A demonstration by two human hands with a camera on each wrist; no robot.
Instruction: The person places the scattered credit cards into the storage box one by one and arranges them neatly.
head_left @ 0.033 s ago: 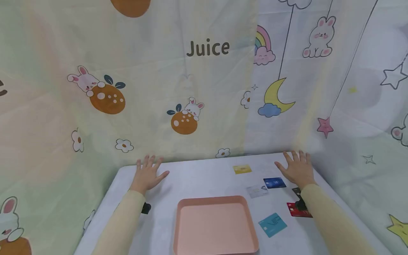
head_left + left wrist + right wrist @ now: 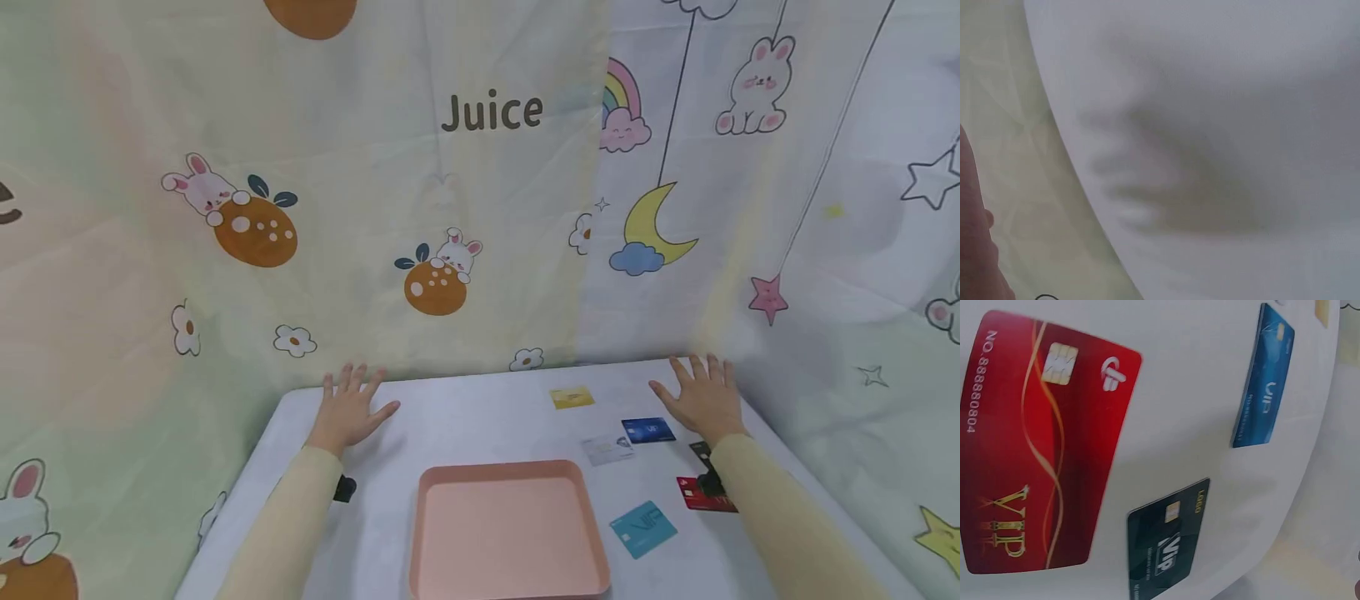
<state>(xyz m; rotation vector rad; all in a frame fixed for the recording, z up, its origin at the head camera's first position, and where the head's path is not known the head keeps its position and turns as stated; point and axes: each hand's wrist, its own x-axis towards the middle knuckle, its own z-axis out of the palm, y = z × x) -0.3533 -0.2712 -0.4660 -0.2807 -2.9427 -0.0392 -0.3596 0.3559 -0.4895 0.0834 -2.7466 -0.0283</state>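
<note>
Over the far left of the white table, my left hand point(image 2: 347, 414) is spread with straight fingers and holds nothing. Its shadow falls on the tabletop in the left wrist view, where part of the hand point(image 2: 975, 231) shows at the left edge. My right hand point(image 2: 701, 400), also spread and holding nothing, is over the far right corner. Nearest to it are a blue VIP card point(image 2: 648, 430), a dark green VIP card point(image 2: 1169, 540) and a red VIP card point(image 2: 1047, 450). My right forearm partly hides the dark and red cards in the head view.
A shallow pink tray point(image 2: 422, 533) lies at the front middle of the table point(image 2: 465, 421). To its right are a teal card point(image 2: 643, 529) and a silvery white card point(image 2: 607, 450). A yellow card point(image 2: 572, 397) lies farther back. Printed cloth point(image 2: 360, 250) hangs behind the table.
</note>
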